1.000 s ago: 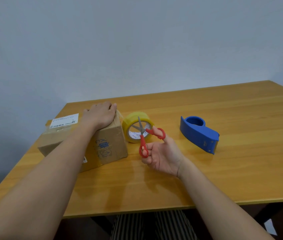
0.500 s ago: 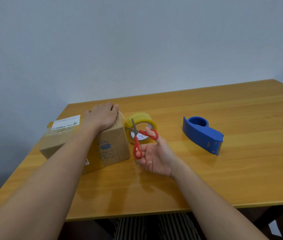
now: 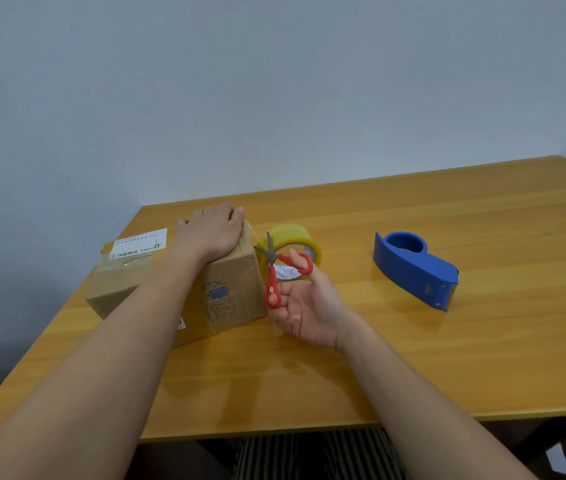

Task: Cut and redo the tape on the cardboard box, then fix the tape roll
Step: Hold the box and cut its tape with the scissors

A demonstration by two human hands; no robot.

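Cardboard box (image 3: pixel 156 289) sits at the left end of the wooden table (image 3: pixel 447 358), left hand (image 3: pixel 210 233) pressed flat on top near its right edge, fingers together. Just right of the box, right hand (image 3: pixel 304 308) grips red scissors (image 3: pixel 274 271), blades open, in front of the yellow tape roll (image 3: pixel 290 239). Blue tape dispenser (image 3: pixel 416 270) lies well off right.

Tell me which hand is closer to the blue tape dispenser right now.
Right. The right hand, holding the scissors, is mid-table, left of the tape dispenser with bare table between. The left hand rests farther away on the cardboard box.
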